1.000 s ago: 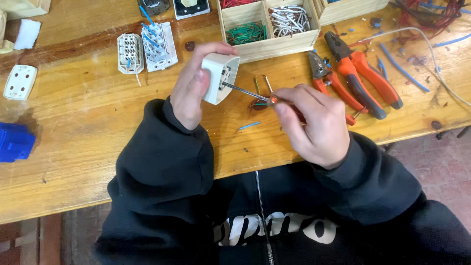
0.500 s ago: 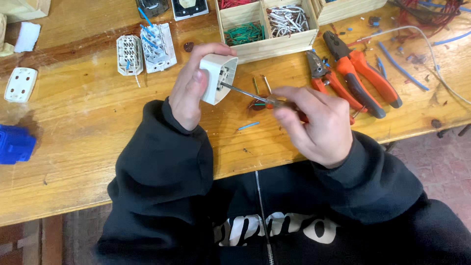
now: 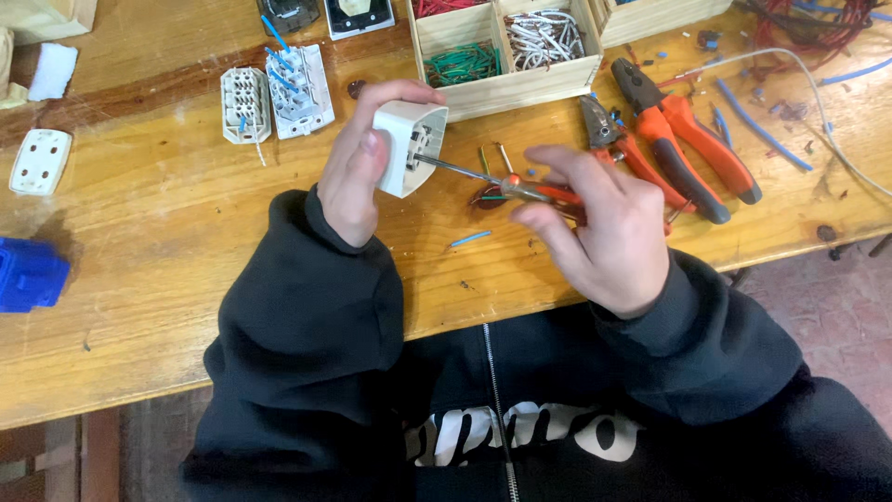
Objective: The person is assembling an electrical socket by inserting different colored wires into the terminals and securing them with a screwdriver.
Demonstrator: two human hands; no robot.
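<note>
the left hand (image 3: 358,172) has a white socket module (image 3: 409,147) lifted off the wooden workbench (image 3: 167,232), closed round it with the thumb across the near side and the fingers curled over the top edge. it is tipped so the open back, where the terminals sit, faces toward the other hand; that looks like the reason for the tilt, to give the tool a straight line in. the right hand (image 3: 595,228) is closed on a screwdriver (image 3: 483,178) with an orange handle, pinched between thumb and fingertips with the rest of the handle tucked under the palm. the metal shaft runs up and to the left, and its tip meets the back of the module at what seems to be a terminal screw, though the screw itself is too small to make out.

both forearms come in from the bottom in black sleeves, the elbows wide, the wrists held above the bench edge so the work hangs in the air between them, just over a few loose wire offcuts (image 3: 469,239).

just beyond the right hand lie orange-handled pliers (image 3: 688,139) and a smaller pair of cutters (image 3: 613,144), side by side. behind them a wooden compartment box (image 3: 506,88) holds green wires (image 3: 469,63) and white wires (image 3: 544,37) in separate sections. further left two more socket inserts (image 3: 274,98) lie on the bench, a white cover plate (image 3: 37,160) sits well apart, and a blue block (image 3: 28,274) is near the left edge.
</note>
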